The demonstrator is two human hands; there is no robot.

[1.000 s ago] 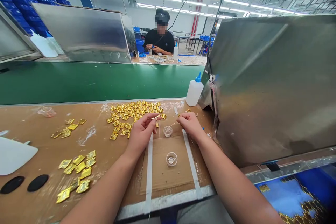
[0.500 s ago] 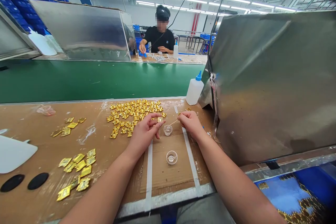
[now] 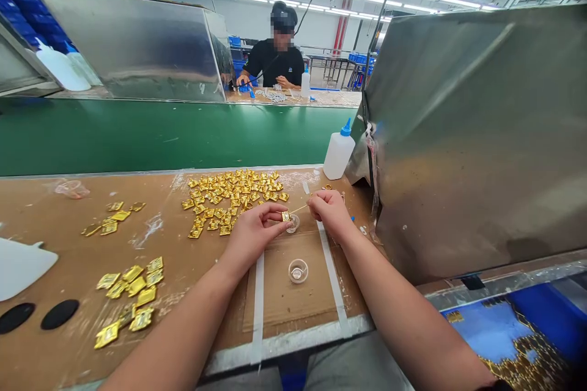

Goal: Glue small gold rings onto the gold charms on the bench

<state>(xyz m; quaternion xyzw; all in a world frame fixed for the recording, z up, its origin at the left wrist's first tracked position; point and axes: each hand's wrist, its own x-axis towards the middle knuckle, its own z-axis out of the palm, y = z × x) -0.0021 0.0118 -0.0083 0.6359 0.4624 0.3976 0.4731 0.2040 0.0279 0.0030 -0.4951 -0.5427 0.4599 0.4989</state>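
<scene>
Between its thumb and fingers my left hand [image 3: 259,226] holds a small gold piece [image 3: 287,216], just over a clear cup [image 3: 293,224]. My right hand [image 3: 328,211] is closed on a thin stick [image 3: 300,208], whose tip points at the gold piece. Nearer to me a second clear cup [image 3: 298,270] stands on the cardboard [image 3: 300,305] between two strips of white tape. Behind my left hand lies a large spread of gold pieces [image 3: 233,189]. More gold pieces [image 3: 136,286] lie in loose groups on the left.
A white bottle with a blue cap [image 3: 339,154] stands at the back right, beside a large metal panel [image 3: 477,146]. Black ovals [image 3: 59,314] lie at the left. A blue bin [image 3: 541,311] sits low right. Beyond the green belt [image 3: 183,134], a person works.
My left fingers have come together on the gold piece, which is now over the far cup. The stick has come close to it. The view has shifted slightly.
</scene>
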